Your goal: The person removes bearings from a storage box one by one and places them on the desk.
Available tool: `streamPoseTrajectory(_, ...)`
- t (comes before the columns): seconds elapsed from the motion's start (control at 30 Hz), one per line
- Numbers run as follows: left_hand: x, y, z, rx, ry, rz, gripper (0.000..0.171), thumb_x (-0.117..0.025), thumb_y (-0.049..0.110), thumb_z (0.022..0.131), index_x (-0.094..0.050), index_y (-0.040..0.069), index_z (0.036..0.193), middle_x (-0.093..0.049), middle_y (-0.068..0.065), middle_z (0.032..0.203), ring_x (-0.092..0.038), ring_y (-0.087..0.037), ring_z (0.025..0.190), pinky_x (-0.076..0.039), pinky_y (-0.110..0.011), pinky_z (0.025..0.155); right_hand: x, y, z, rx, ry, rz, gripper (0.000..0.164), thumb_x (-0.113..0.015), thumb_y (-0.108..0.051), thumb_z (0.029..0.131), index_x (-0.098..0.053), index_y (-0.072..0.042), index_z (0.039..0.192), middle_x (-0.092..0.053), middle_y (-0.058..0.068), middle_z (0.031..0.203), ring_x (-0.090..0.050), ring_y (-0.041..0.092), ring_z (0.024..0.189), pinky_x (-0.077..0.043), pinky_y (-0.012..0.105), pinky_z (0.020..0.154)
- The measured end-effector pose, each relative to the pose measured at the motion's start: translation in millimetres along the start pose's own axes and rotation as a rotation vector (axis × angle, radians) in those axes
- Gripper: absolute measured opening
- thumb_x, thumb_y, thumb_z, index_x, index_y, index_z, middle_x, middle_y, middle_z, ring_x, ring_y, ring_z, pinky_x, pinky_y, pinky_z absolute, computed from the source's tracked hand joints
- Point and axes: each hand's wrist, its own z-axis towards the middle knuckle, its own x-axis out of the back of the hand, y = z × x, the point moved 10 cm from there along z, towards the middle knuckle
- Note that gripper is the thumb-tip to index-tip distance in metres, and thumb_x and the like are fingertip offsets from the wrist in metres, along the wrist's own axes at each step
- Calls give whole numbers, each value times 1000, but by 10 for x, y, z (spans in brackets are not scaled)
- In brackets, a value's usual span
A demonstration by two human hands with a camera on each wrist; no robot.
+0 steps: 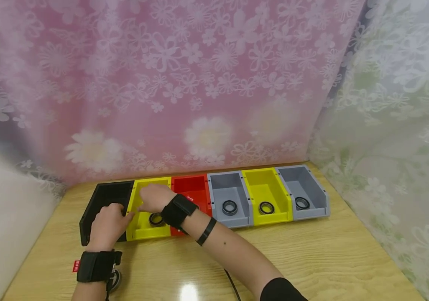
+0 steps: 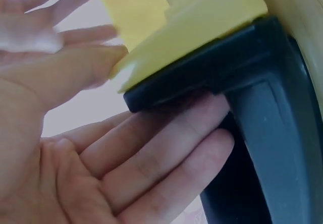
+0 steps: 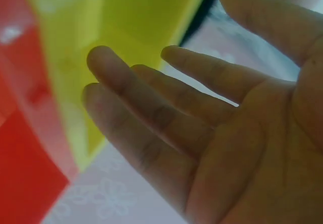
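My left hand (image 1: 109,225) is at the wall where the black bin (image 1: 103,196) meets the left yellow bin (image 1: 144,234). In the left wrist view its thumb lies against the yellow wall (image 2: 202,32) and its fingers reach inside the black bin (image 2: 282,133), pinching the two walls. My right hand (image 1: 157,197) hovers over the left yellow bin, fingers loosely extended and holding nothing in the right wrist view. A black-sealed ball bearing (image 1: 156,220) lies in that yellow bin, below the right hand.
The bin row continues rightward with a red bin (image 1: 190,182), a grey bin (image 1: 223,179), another yellow bin (image 1: 261,175) and another grey bin (image 1: 293,173). Each of the last three holds a bearing. Another bearing (image 1: 115,281) lies beside my left wrist. A cable (image 1: 232,284) crosses the table.
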Motion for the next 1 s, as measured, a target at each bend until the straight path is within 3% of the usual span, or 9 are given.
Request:
streamPoseTrajectory(0.17, -26, 5, 22, 19, 1, 2, 43, -74, 19, 94, -49, 8, 61, -29, 1, 55, -39, -16, 45, -30, -28, 45, -196, 46, 81, -28, -29, -43, 25, -76, -39, 94, -71, -15, 89, -47, -6, 66, -50, 8, 58, -46, 22, 56)
streamPoseTrajectory(0.43, -11, -4, 23, 30, -2, 1, 34, -74, 19, 94, -59, 2, 69, -33, -1, 56, -44, -19, 47, -33, -30, 46, -372, 60, 150, -91, -24, -117, 27, -80, -40, 91, -77, -19, 108, -66, -8, 79, -59, 8, 69, -53, 25, 66)
streamPoseTrajectory(0.67, 0, -27, 9, 40, -21, -4, 28, -72, 20, 95, -66, -5, 83, -38, -3, 58, -48, -21, 51, -36, -32, 48, -429, 32, 121, -100, -37, -154, 20, -80, -38, 90, -80, -20, 100, -61, -7, 74, -56, 9, 66, -50, 25, 61)
streamPoseTrajectory(1.0, -10, -3, 19, 32, -21, -12, 29, -73, 19, 95, -63, -2, 76, -36, -2, 57, -46, -20, 49, -35, -31, 47, -496, 25, 115, -96, -50, -255, 20, -81, -41, 87, -79, -23, 95, -58, -8, 69, -55, 10, 65, -48, 26, 64)
